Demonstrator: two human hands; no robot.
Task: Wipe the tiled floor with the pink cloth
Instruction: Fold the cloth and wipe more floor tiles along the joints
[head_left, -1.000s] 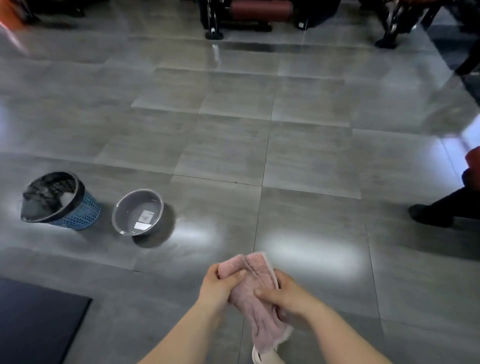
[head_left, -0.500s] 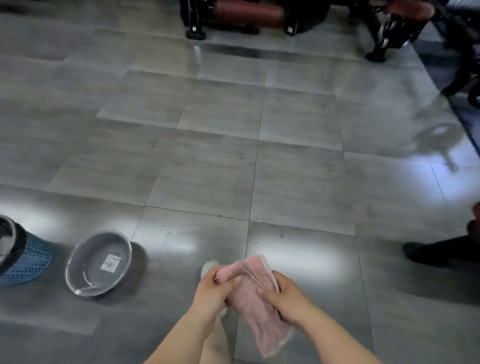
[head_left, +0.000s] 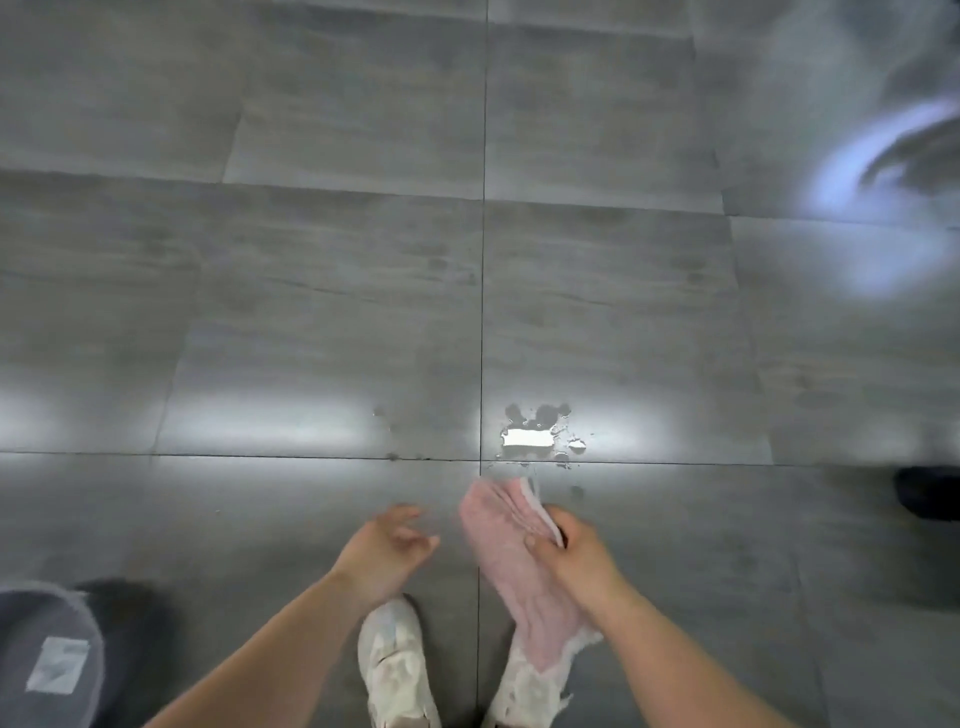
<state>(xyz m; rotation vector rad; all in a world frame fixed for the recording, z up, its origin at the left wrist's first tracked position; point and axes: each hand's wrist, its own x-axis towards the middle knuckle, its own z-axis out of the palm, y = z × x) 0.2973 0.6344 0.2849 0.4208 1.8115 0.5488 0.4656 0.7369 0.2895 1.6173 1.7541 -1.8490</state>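
The pink cloth (head_left: 511, 561) hangs folded from my right hand (head_left: 574, 558), which grips its right edge above the grey tiled floor (head_left: 337, 291). My left hand (head_left: 387, 543) is off the cloth, to its left, with the fingers loosely apart and nothing in them. A small puddle of water (head_left: 540, 434) lies on the tiles just beyond the cloth, beside a grout line. My two white shoes (head_left: 397, 670) stand below the hands; the cloth partly hides the right one.
A grey plastic basin (head_left: 47, 660) with a white label sits at the bottom left. A dark shoe of another person (head_left: 930, 499) shows at the right edge. A blurred light reflection fills the upper right.
My left hand has let go of the cloth, which now hangs from the right hand alone. The view has tipped down and forward; the basin slid to the bottom-left corner and the puddle came into sight.
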